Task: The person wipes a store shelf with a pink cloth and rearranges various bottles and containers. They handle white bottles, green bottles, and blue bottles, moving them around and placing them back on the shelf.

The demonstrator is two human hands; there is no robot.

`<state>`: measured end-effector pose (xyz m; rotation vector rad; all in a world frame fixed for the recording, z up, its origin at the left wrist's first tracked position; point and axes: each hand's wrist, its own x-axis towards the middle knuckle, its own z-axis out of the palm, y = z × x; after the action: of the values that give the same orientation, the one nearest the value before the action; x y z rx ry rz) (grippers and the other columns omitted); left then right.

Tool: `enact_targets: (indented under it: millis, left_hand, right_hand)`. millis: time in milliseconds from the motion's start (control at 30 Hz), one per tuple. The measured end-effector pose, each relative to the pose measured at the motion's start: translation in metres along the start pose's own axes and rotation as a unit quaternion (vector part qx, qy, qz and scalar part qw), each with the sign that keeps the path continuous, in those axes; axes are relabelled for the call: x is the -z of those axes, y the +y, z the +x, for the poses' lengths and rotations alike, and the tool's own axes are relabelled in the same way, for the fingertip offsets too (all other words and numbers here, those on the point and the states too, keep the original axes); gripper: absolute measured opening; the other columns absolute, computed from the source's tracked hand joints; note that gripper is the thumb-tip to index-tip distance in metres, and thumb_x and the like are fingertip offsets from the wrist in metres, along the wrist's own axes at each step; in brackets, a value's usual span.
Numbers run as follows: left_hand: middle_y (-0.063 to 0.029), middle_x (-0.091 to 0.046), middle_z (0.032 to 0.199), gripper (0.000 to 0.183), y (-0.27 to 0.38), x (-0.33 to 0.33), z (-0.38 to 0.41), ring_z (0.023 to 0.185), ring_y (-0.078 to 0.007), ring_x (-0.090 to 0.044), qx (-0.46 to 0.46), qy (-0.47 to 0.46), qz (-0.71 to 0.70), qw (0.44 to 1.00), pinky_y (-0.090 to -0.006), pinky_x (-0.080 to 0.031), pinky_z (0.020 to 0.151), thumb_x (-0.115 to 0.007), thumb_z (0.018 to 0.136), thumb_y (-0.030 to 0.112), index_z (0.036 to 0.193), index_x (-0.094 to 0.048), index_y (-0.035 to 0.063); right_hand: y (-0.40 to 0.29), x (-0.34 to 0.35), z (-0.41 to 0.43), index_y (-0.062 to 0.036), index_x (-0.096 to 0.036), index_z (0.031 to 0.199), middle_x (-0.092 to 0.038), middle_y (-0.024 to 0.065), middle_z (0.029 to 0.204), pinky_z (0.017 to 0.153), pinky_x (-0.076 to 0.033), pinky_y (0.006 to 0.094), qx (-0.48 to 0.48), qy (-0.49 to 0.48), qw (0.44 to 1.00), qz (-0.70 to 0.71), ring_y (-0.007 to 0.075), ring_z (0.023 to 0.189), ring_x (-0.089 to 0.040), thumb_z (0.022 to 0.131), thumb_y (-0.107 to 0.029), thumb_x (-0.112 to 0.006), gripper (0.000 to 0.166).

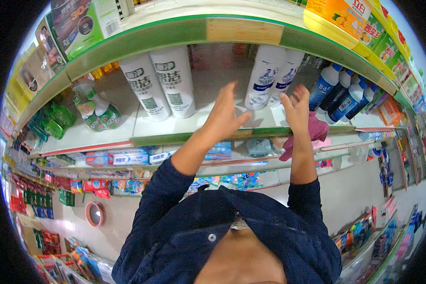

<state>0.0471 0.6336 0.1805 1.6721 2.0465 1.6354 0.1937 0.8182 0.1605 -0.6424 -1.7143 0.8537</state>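
My left hand [225,113] is over the front of a white shelf [206,115], fingers apart and nothing in it. To its left stand two tall white bottles [145,88] with dark print. Just right of it are two white bottles with blue labels, a nearer one [264,80] and one beside it [287,76]. My right hand [297,108] is open beside the second of these, its thumb close to the bottle's base; whether it touches, I cannot tell. A crumpled maroon cloth [317,128] hangs over the shelf edge, partly behind my right wrist.
Several blue bottles [353,96] with white shoulders stand at the right. Green-and-clear spray bottles [99,108] stand at the left. The green edge of an upper shelf [163,39] crosses above. Boxed goods [127,157] lie on the shelf below. A pink round basin [94,214] is on the floor.
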Motion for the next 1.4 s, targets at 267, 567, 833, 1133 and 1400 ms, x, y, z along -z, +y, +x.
enact_targets:
  millis: [267, 567, 833, 1133, 1400]
  left_hand:
    - [-0.0241, -0.055, 0.122, 0.086, -0.02, -0.062, 0.067, 0.116, -0.034, -0.053, 0.085, -0.044, 0.013, 0.995, -0.0378, -0.041, 0.098, -0.084, 0.062, 0.028, 0.13, -0.041, -0.0015]
    - [-0.0207, -0.053, 0.129, 0.09, -0.04, -0.063, 0.066, 0.118, -0.0334, -0.051, 0.092, -0.047, 0.005, 0.995, -0.036, -0.039, 0.1, -0.082, 0.065, 0.032, 0.136, -0.036, 0.0018]
    - [-0.0213, -0.053, 0.128, 0.077, -0.024, -0.035, 0.044, 0.116, -0.0312, -0.052, 0.086, -0.074, 0.098, 0.989, -0.0391, -0.045, 0.093, -0.077, 0.073, 0.03, 0.134, -0.042, -0.0002]
    - [-0.0154, -0.048, 0.122, 0.049, 0.046, -0.093, 0.001, 0.11, -0.0241, -0.051, -0.059, -0.017, -0.052, 0.997, -0.0329, -0.049, 0.085, -0.069, 0.075, 0.001, 0.12, -0.049, 0.001]
    - [-0.0194, -0.039, 0.133, 0.067, 0.073, -0.195, 0.036, 0.122, -0.0286, -0.045, -0.054, -0.021, -0.061, 0.996, -0.0395, -0.044, 0.098, -0.07, 0.077, 0.005, 0.134, -0.035, 0.0007]
  right_hand:
    - [0.051, 0.008, 0.072, 0.0001, -0.044, 0.127, -0.059, 0.0115, 0.113, 0.087, -0.047, 0.0336, -0.2, -0.312, 0.915, 0.161, 0.0215, 0.1, -0.057, 0.079, -0.013, -0.072, 0.057]
    - [0.065, 0.016, 0.075, 0.0014, -0.046, 0.125, -0.059, 0.0121, 0.114, 0.084, -0.047, 0.0318, -0.098, -0.371, 0.922, 0.045, 0.0196, 0.097, -0.057, 0.083, -0.016, -0.07, 0.052]
    - [0.02, 0.037, 0.038, 0.0061, -0.043, 0.127, -0.053, 0.0237, 0.126, 0.099, -0.04, 0.0371, -0.009, -0.286, 0.954, -0.084, 0.032, 0.117, -0.052, 0.081, -0.019, -0.07, 0.06]
    - [0.018, 0.122, -0.011, 0.0014, -0.051, 0.121, -0.054, 0.0204, 0.121, 0.097, -0.04, 0.0412, 0.166, -0.066, 0.978, -0.109, 0.0367, 0.111, -0.052, 0.08, -0.011, -0.068, 0.046]
    - [0.085, 0.149, -0.002, -0.0053, -0.06, 0.106, -0.057, 0.0109, 0.106, 0.086, -0.04, 0.0439, 0.258, -0.232, 0.902, -0.257, 0.0309, 0.102, -0.051, 0.076, -0.021, -0.066, 0.034]
